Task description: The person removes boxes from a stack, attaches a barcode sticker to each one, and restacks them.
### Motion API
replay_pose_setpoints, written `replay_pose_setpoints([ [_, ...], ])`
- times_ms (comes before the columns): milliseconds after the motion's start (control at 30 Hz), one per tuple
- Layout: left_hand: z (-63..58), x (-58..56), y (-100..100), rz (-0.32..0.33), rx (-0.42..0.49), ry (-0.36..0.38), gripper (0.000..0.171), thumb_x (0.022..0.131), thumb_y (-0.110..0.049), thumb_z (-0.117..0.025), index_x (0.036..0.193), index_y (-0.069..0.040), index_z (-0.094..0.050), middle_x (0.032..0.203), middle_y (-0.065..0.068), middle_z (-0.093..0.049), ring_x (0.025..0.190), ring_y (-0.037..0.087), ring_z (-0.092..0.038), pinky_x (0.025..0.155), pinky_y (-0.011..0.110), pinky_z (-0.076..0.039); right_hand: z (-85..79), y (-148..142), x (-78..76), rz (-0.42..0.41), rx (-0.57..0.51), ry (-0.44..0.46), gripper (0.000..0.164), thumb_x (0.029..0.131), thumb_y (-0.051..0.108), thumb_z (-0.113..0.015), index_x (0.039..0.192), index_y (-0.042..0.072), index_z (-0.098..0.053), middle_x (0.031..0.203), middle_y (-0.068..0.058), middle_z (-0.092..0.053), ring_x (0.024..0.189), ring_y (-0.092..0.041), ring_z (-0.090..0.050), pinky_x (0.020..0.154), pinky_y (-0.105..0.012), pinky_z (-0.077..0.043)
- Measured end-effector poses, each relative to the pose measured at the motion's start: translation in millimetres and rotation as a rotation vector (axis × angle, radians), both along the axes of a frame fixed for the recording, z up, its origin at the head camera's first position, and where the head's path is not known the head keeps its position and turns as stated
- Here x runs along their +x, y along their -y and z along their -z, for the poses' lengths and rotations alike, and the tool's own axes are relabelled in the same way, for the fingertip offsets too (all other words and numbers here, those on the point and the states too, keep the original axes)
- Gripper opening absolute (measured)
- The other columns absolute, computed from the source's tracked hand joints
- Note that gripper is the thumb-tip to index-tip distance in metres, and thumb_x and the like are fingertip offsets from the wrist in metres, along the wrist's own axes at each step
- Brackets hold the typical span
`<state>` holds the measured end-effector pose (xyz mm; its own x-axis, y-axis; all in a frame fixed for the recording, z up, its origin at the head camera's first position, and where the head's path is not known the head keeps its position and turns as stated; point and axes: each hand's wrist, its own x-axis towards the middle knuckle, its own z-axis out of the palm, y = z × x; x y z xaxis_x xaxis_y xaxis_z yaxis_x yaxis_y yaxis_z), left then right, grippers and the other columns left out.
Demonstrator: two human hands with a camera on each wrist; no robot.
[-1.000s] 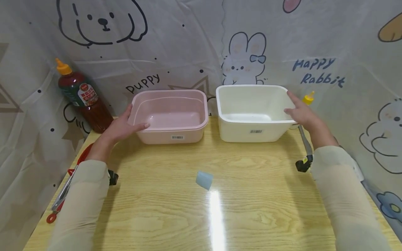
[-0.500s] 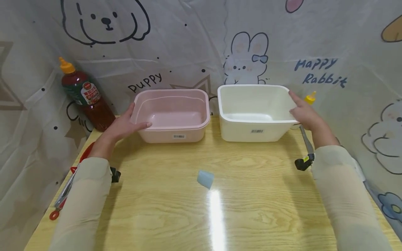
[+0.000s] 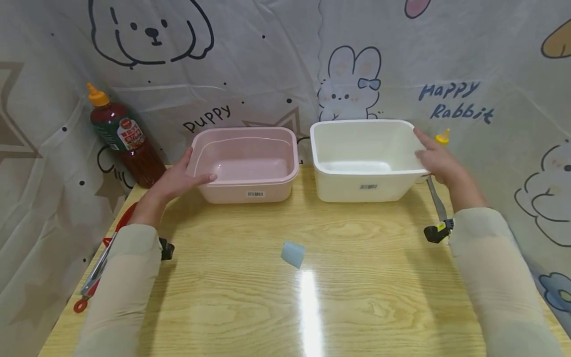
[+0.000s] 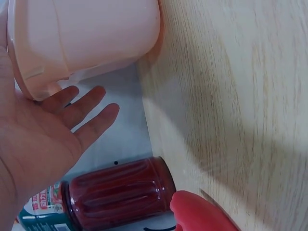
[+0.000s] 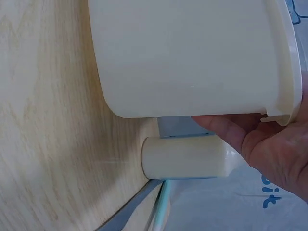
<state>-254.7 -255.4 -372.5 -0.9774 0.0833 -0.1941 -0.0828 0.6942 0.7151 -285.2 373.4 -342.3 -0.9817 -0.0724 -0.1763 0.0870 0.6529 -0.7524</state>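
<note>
My left hand (image 3: 174, 181) rests on the left end of a pink plastic basin (image 3: 245, 193), thumb over its front rim. Seen from the left wrist, that hand's fingers (image 4: 91, 130) extend loosely beside the basin's outer wall. At the right, my right hand (image 3: 439, 156) grips the short side of a deeper white plastic bin (image 3: 343, 191). From the right wrist, its fingers (image 5: 221, 130) go under the bin's rim and partly behind its wall. Both containers stand side by side at the back of the wooden table, with nothing inside.
A red sauce bottle (image 3: 129, 144) with an orange cap leans at the back left. Red-handled metal tools (image 3: 95, 272) lie along the left edge. A blue paper square (image 3: 293, 254) lies mid-table. Beside the white bin stands a cream bottle (image 5: 185, 158) near a grey flat strip (image 5: 127, 211).
The right hand and the white bin have shifted slightly to the right. The left hand stays at the pink basin, which has hardly moved.
</note>
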Motion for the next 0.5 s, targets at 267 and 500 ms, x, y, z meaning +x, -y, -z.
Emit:
replay_pose_setpoints([
  [267,0.7,1.1,-1,-0.011,-0.002,-0.009,0.126,0.073,-0.075,-0.072,0.158,-0.044,0.015,0.171,0.011,-0.014,0.149,0.047,-0.029,0.112,0.075,-0.026,-27.6,-6,8.1,-0.005,-0.042,0.023,0.063,0.11,0.023,-0.023,0.161,0.03,0.013,0.169,-0.023,0.006,0.095,-0.01,-0.06,0.074,-0.025,-0.055],
  [500,0.7,1.2,-5,-0.015,-0.004,-0.013,0.123,0.077,-0.071,-0.073,0.16,-0.042,0.013,0.171,0.011,-0.017,0.148,0.046,-0.031,0.112,0.074,-0.027,-74.5,3,16.2,0.027,-0.067,0.011,0.064,0.11,0.022,-0.025,0.161,0.037,0.01,0.17,-0.022,-0.002,0.078,-0.001,-0.063,0.07,-0.025,-0.057],
])
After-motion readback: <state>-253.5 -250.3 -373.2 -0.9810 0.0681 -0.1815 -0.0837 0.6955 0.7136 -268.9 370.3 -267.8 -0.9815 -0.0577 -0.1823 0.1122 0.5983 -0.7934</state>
